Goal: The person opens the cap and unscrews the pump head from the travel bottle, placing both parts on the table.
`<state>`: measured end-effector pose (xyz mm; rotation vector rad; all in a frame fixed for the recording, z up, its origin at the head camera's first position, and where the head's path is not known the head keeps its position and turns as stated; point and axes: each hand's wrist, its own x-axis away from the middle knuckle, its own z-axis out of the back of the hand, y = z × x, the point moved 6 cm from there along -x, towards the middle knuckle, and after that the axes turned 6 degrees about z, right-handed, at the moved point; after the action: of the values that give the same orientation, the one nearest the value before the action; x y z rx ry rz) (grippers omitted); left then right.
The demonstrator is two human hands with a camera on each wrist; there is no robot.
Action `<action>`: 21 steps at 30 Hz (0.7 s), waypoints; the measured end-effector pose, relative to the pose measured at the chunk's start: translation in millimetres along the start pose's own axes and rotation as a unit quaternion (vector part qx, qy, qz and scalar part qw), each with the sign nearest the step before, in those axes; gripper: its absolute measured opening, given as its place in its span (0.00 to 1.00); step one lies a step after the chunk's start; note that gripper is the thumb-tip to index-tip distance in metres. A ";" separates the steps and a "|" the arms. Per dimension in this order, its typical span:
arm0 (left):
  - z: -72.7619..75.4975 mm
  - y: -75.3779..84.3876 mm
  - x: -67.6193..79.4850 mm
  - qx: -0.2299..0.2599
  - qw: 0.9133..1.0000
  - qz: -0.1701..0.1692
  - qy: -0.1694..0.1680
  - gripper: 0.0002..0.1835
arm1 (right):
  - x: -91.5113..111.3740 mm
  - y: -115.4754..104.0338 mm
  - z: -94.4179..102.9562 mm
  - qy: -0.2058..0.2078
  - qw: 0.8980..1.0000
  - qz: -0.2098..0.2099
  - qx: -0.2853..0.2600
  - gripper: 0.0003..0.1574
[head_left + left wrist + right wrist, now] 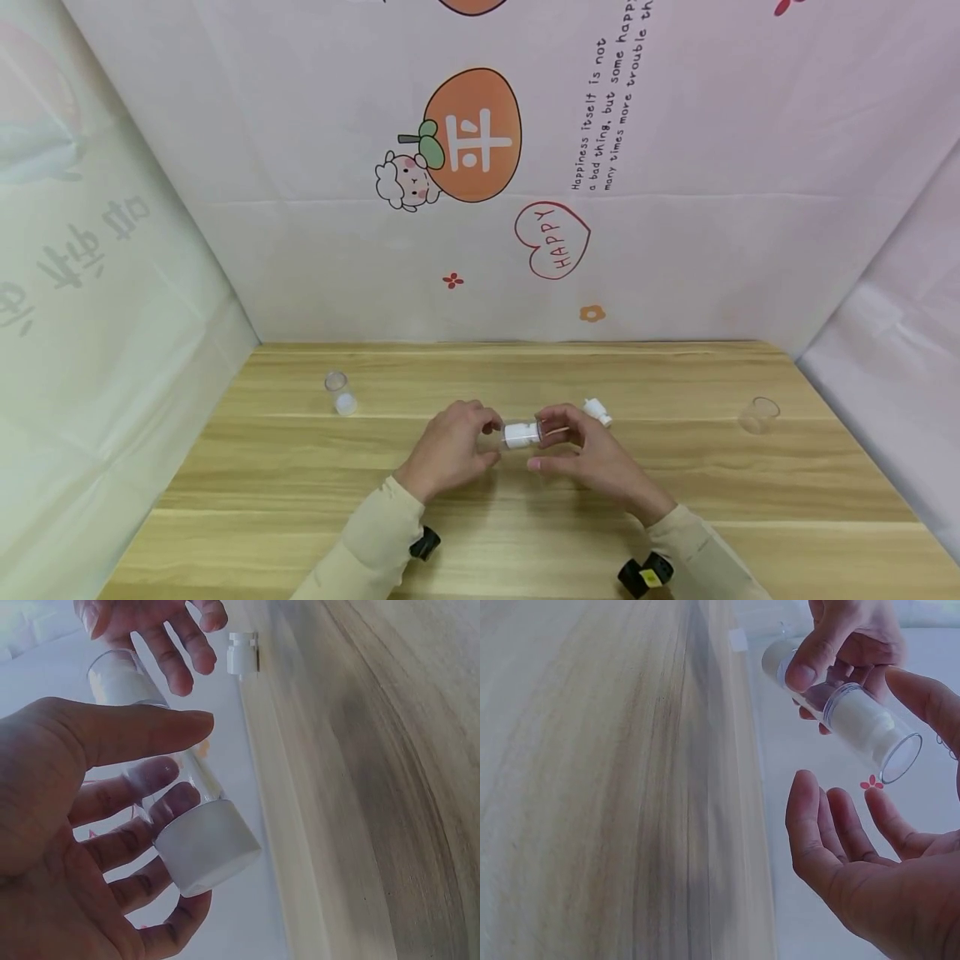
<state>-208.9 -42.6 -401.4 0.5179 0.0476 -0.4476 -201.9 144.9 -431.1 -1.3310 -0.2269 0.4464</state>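
Observation:
My left hand (452, 447) holds a clear cylindrical bottle (522, 434) with white parts, its thumb on one side and fingers on the other. In the left wrist view, the bottle's white base (208, 847) sticks out past the fingers at the lower end. A clear end with a white piece inside (866, 724) points toward my right hand (588, 454) in the right wrist view. That hand's fingers (804, 817) are spread and loosely bent around the end, with a gap to it. A small white pump head (596, 411) lies on the table just behind the right hand.
On the wooden table (315, 492), a small clear container with a white bottom (341, 393) lies at the back left. A clear cap (760, 415) is at the far right. Printed white cloth (345, 275) rises behind the table's back edge and along both sides.

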 end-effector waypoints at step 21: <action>-2.5 14.7 6.1 -0.085 0.996 -0.034 0.017 0.16 | -5.3 -0.9 -3.9 -0.013 0.999 0.025 0.025 0.33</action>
<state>-197.0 -32.4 -397.6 0.3583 0.1356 -0.4959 -204.9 139.0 -430.6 -1.2840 -0.2022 0.5082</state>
